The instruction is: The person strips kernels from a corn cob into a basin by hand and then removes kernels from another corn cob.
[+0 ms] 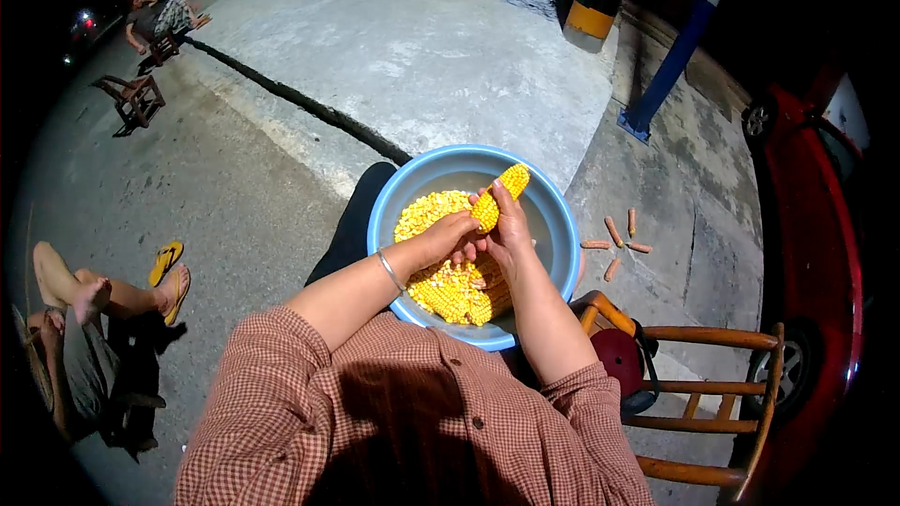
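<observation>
A yellow ear of corn (502, 195) is held at a slant over a blue basin (377, 234). My right hand (509, 225) wraps round its side, fingers behind and thumb along it. At its lower end my left hand (448, 236) is closed, the thumb pressed against the kernels; a metal bangle circles that wrist. Loose corn kernels (431, 209) cover the basin's far left part. Nearer to me in the basin lie more ears of corn (461, 302), partly hidden by my forearms.
Several stripped cobs (614, 232) lie on the concrete right of the basin. A wooden chair (703, 385) with a dark red item stands close at my right, a red car (816, 253) beyond. Another person's legs (122, 295) and a yellow flip-flop (166, 262) are at left.
</observation>
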`<move>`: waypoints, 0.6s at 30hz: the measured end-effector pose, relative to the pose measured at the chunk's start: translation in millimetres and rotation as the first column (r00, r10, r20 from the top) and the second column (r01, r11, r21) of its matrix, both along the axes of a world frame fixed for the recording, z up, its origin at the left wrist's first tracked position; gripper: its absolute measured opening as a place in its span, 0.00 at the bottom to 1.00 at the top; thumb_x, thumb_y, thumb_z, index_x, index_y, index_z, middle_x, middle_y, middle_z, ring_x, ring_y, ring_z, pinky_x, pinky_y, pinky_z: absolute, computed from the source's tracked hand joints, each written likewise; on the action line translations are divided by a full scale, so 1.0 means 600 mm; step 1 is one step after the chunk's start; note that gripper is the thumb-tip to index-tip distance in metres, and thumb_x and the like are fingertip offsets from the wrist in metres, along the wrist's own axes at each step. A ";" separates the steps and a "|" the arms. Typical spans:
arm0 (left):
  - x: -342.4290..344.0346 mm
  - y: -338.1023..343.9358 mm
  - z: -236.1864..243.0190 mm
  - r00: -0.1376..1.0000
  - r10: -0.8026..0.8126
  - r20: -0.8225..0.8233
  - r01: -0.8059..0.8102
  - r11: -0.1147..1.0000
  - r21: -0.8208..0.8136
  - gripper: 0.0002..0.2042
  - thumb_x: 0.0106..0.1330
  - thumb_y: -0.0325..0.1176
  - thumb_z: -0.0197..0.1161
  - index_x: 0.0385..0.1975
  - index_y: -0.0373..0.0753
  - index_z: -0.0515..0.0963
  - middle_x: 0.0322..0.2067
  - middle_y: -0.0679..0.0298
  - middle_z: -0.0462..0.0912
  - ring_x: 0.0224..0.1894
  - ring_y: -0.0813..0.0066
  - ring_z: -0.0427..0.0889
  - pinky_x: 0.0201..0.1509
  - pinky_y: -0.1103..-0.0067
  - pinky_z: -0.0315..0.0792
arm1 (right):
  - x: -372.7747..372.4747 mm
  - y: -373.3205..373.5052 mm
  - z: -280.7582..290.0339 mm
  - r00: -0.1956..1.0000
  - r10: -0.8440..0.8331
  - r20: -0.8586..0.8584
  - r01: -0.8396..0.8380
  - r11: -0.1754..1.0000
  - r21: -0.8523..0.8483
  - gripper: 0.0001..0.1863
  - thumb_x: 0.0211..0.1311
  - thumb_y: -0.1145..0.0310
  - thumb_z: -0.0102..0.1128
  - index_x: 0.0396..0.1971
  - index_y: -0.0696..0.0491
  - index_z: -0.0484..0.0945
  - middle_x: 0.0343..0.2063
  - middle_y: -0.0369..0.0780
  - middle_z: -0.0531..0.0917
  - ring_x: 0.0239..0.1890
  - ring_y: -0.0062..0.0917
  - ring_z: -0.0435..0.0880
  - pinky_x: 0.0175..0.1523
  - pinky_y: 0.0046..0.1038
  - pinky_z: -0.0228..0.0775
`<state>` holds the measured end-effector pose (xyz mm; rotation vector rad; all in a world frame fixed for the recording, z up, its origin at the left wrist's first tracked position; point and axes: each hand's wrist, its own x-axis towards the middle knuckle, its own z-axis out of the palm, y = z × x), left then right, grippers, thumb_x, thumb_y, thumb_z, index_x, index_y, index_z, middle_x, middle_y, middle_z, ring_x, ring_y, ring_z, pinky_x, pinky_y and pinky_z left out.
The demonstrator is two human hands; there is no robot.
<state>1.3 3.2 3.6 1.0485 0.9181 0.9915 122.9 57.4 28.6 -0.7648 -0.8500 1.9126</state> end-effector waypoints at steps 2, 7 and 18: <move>0.000 -0.003 0.004 1.000 0.000 -0.007 0.000 1.000 -0.007 0.13 0.64 0.40 0.38 0.39 0.39 0.64 0.27 0.67 0.73 0.20 0.85 0.73 0.18 0.91 0.65 | -0.002 -0.004 0.004 0.999 -0.015 0.046 0.014 0.999 0.043 0.17 0.56 0.55 0.54 0.36 0.52 0.65 0.28 0.40 0.75 0.26 0.25 0.75 0.26 0.25 0.70; 0.002 -0.005 0.009 1.000 0.001 0.018 -0.001 1.000 -0.005 0.12 0.63 0.37 0.37 0.40 0.38 0.63 0.25 0.66 0.72 0.20 0.84 0.72 0.18 0.90 0.66 | -0.011 -0.018 0.014 0.981 -0.088 0.172 0.054 0.980 0.193 0.14 0.57 0.59 0.53 0.36 0.52 0.64 0.28 0.40 0.75 0.24 0.24 0.75 0.23 0.24 0.70; 0.003 -0.008 0.014 0.996 0.077 -0.039 -0.074 0.994 0.086 0.09 0.59 0.30 0.42 0.38 0.37 0.65 0.24 0.66 0.73 0.19 0.82 0.73 0.17 0.89 0.65 | 0.008 0.007 -0.003 0.962 0.129 -0.239 -0.179 0.962 -0.205 0.17 0.56 0.53 0.52 0.37 0.50 0.68 0.31 0.39 0.76 0.30 0.27 0.75 0.30 0.30 0.71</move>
